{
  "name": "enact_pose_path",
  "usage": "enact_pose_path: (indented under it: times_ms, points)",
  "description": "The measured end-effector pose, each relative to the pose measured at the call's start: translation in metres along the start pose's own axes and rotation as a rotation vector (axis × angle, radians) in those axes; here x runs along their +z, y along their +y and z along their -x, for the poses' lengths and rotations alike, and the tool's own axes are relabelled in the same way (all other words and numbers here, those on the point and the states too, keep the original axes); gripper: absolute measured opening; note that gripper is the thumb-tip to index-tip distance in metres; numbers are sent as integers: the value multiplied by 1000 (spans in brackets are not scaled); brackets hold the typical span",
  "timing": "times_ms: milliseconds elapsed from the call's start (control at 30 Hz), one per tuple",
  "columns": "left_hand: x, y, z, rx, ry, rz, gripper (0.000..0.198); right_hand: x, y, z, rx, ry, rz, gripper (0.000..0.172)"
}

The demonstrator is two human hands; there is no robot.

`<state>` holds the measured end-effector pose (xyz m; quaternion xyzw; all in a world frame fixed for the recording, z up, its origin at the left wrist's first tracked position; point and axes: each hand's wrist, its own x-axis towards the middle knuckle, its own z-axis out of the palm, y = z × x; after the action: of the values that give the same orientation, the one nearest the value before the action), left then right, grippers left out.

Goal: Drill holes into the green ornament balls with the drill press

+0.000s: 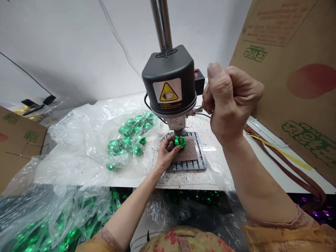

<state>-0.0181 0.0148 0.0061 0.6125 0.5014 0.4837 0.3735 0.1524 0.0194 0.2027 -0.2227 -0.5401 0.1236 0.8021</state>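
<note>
A shiny green faceted ball (179, 141) sits under the chuck of a black bench drill press (169, 80). My left hand (166, 154) is closed around the ball's left side, steadying it on a brown board (190, 150) that lies on the drill's slotted grey base (202, 162). Raised to the right of the drill head, my right hand (231, 98) makes a fist around the drill press lever. Most of that lever is hidden by the fingers; only its metal hub (197, 110) shows. The chuck's tip meets the top of the ball, and the bit is hard to make out.
Several green balls (127, 143) lie in clear plastic (78, 140) left of the drill. Dark shavings dot the white table (99, 176). A large cardboard box (296, 84) stands at right, beside brown straps (288, 168). More bagged green balls (60, 224) lie below the table's front edge.
</note>
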Motion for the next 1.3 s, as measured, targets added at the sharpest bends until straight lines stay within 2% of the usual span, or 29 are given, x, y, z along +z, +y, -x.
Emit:
enact_pose_path:
  times_ms: [100, 233, 400, 533, 667, 867, 1133, 1300]
  points:
    - [1, 1, 2, 73, -44, -89, 53, 0, -2, 1, 24, -3, 40, 45]
    - [7, 4, 7, 76, -151, 14, 54, 1, 1, -2, 24, -9, 42, 46]
    - [11, 5, 10, 43, -146, 72, 55, 1, 7, -12, 46, -59, -44, 44]
    - [9, 3, 9, 41, -163, 57, 56, 0, 2, -6, 45, -36, -16, 45]
    - [8, 0, 9, 50, -172, 54, 55, -3, -3, 13, 1, 38, 21, 47]
    - [10, -4, 9, 55, -164, 78, 56, -10, 4, 36, -86, 63, 41, 51]
    - [9, -2, 10, 67, -176, 88, 54, -16, 18, 47, -183, 90, 47, 54]
    - [9, -4, 10, 83, -166, 88, 54, -21, 24, 50, -315, 28, 12, 52]
